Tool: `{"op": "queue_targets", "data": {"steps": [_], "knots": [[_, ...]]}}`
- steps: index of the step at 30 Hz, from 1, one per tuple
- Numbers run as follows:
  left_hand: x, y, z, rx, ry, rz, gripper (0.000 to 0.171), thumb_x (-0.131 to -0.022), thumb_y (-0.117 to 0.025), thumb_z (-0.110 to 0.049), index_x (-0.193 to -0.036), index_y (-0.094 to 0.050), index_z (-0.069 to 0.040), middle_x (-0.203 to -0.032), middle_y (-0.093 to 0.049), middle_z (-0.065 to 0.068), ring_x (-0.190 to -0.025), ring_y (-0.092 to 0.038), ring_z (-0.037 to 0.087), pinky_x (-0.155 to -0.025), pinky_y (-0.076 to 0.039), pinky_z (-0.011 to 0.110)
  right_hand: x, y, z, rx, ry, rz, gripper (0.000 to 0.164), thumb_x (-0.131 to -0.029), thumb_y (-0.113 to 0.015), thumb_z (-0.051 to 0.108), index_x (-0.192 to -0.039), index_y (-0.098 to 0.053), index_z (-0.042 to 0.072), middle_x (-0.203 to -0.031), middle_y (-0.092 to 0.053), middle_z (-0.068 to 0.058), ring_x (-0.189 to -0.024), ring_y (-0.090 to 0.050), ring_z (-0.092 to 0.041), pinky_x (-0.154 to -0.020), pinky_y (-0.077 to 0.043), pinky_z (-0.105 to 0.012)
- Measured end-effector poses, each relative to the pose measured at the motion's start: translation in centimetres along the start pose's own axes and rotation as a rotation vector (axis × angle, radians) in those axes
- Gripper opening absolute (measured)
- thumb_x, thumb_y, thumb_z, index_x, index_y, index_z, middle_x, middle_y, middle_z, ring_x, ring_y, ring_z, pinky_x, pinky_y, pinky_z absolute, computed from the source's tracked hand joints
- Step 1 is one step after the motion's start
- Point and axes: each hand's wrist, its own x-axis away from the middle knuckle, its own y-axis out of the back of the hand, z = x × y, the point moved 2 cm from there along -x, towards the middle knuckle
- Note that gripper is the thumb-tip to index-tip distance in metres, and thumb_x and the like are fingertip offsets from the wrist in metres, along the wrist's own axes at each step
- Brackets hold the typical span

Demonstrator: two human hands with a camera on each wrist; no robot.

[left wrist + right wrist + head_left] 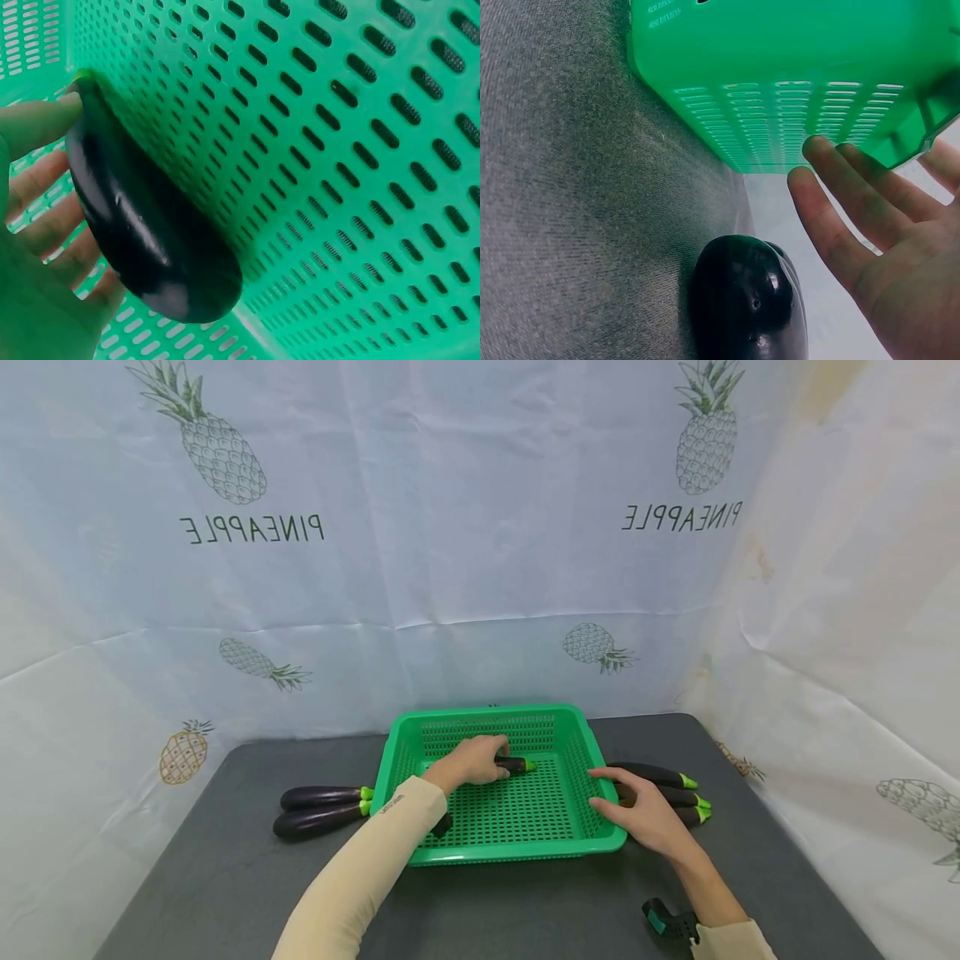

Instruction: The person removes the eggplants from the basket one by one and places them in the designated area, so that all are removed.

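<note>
My left hand [477, 762] reaches into a green plastic basket [517, 852] and holds a dark purple eggplant [150, 210] near its floor. The left wrist view shows the thumb at the stem end and the fingers along one side. In the head view the eggplant's green cap points right. My right hand [641, 806] is at the basket's right rim, thumb and index finger reaching over it. The right wrist view shows its other fingers [855, 184] extended, loosely spread beside the basket's outer wall, above an eggplant [750, 300].
Two eggplants [318, 820] lie left of the basket, green caps towards it. Several more eggplants [652, 772] lie to its right, partly hidden by the right hand. The grey table [480, 910] meets a pineapple-print curtain [465, 568] behind the basket.
</note>
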Motion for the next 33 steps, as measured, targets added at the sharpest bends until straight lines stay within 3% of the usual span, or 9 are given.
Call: {"op": "queue_targets", "data": {"steps": [8, 17, 27, 33], "knots": [[0.2, -0.4, 0.2, 0.124, -0.036, 0.043, 0.037, -0.097, -0.073, -0.030, -0.130, -0.065, -0.015, -0.119, -0.065, 0.008, -0.103, -0.062, 0.021, -0.084, -0.051, 0.038, 0.0, 0.0, 0.1, -0.004, 0.001, 0.004, 0.049, -0.099, -0.070, 0.021, -0.143, -0.056, 0.004, -0.144, -0.052, -0.024, -0.100, -0.068, -0.012, -0.074, -0.055, -0.033], [0.6, -0.3, 0.2, 0.137, -0.050, 0.057, 0.034, -0.097, -0.072, -0.029, -0.128, -0.067, -0.016, -0.118, -0.067, 0.008, -0.102, -0.063, 0.021, -0.083, -0.051, 0.037, -0.1, -0.1, 0.2, -0.017, -0.002, 0.009, 0.050, -0.098, -0.071, 0.022, -0.143, -0.056, 0.005, -0.145, -0.051, -0.024, -0.101, -0.068, -0.013, -0.075, -0.056, -0.033], [1.4, 2.0, -0.2, 0.187, -0.092, 0.038, 0.026, -0.098, -0.071, -0.024, -0.123, -0.070, -0.015, -0.106, -0.068, 0.005, -0.085, -0.060, 0.016, -0.075, -0.049, 0.035, 0.0, -0.1, 0.0, -0.026, 0.008, 0.014, 0.049, -0.099, -0.070, 0.020, -0.143, -0.055, 0.006, -0.145, -0.051, -0.024, -0.099, -0.068, -0.012, -0.074, -0.056, -0.033], [2.4, 3.3, -0.8, 0.149, -0.102, 0.051, 0.021, -0.098, -0.070, -0.023, -0.117, -0.070, -0.017, -0.100, -0.065, 0.002, -0.079, -0.058, 0.015, -0.071, -0.048, 0.034, -0.1, 0.0, 0.0, -0.027, 0.016, 0.021, 0.048, -0.100, -0.069, 0.019, -0.143, -0.055, 0.004, -0.144, -0.051, -0.025, -0.095, -0.068, -0.013, -0.072, -0.054, -0.033]]}}
